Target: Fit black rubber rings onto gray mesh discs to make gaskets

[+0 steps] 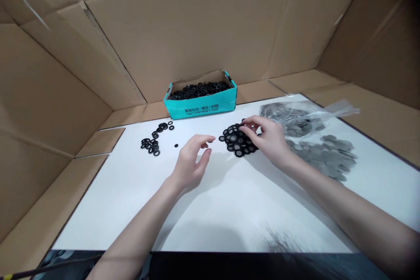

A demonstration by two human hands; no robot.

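My right hand [264, 135] reaches over a pile of black rings with grey discs set in them [233, 138]. Its thumb and fingertips come together at the pile's upper right edge; whatever is between them is too small to make out. To the left of that pile, my left hand [193, 159] hovers above the white table with fingers bent and thumb apart, holding nothing that I can see. One ring with a disc lies just beyond its fingertips. Loose grey discs [323, 157] are spread to the right, partly behind my right forearm.
A turquoise box [203, 106] full of black rings stands at the back of the white table [210, 218]. Loose black rings [151, 145] lie at the left, near a small dark dot [176, 145]. A clear plastic bag [295, 120] holds grey discs. Cardboard walls [197, 26] surround the table.
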